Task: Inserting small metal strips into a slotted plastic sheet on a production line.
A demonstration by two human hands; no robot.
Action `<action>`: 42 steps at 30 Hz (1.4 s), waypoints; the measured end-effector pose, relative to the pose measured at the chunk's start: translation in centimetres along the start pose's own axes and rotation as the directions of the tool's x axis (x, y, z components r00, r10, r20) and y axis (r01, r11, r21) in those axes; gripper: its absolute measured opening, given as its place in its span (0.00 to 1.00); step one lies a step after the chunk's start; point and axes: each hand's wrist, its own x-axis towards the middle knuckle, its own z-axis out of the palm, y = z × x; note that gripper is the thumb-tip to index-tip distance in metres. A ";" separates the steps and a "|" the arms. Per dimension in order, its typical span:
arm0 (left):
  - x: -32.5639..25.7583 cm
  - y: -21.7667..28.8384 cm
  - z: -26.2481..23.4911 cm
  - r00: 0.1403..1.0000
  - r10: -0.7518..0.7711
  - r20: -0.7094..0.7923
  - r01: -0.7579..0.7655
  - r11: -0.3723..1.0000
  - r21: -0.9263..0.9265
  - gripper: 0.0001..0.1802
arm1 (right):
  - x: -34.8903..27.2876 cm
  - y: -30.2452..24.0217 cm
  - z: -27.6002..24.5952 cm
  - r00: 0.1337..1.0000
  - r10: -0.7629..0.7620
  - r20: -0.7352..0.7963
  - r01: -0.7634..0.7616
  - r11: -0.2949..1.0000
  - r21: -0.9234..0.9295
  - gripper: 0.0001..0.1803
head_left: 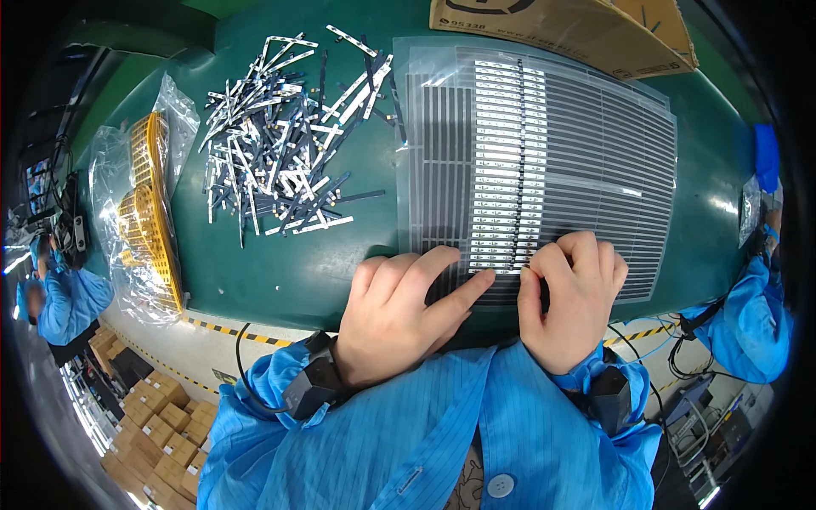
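Note:
A pile of short narrow circuit strips (285, 153), white on one face and dark on the other, lies loose on the table's left half. Similar white strips (510, 153) are laid in two columns on a dark-grooved flat sheet (612, 153). My left hand (395, 310) rests at the sheet's lower left, index finger stretched out to the lowest white strips and the other fingers loosely bent. At the right end of those same rows, my right hand (568, 293) has thumb and index finger pinched together. Whatever sits between those fingertips is hidden.
Clear plastic bags with yellow slotted plastic pieces (146, 212) lie along the green table's (255, 280) left edge. A cardboard box (569, 34) stands behind the sheet. Stacked cartons (166, 425) are on the floor at lower left. Other people in blue sit at both sides.

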 end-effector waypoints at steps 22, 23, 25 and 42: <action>0.3 -1.4 -1.8 0.999 -0.029 -0.042 0.015 0.956 -0.294 0.24 | -4.0 3.1 0.7 0.977 -0.194 -0.088 0.201 0.976 0.077 0.25; 0.3 -2.0 -2.2 0.993 -0.065 -0.094 0.039 0.964 -0.261 0.22 | -4.1 3.3 0.8 0.975 -0.202 -0.094 0.210 0.974 0.084 0.25; 0.7 -3.1 -3.1 0.972 -0.134 -0.193 0.094 0.975 -0.203 0.15 | -4.1 3.4 1.0 0.978 -0.188 -0.090 0.195 0.978 0.078 0.23; 3.8 -7.8 -5.8 0.952 -0.275 -0.136 0.291 0.950 0.112 0.07 | -3.6 3.4 0.4 0.991 -0.088 -0.098 0.114 0.947 0.301 0.17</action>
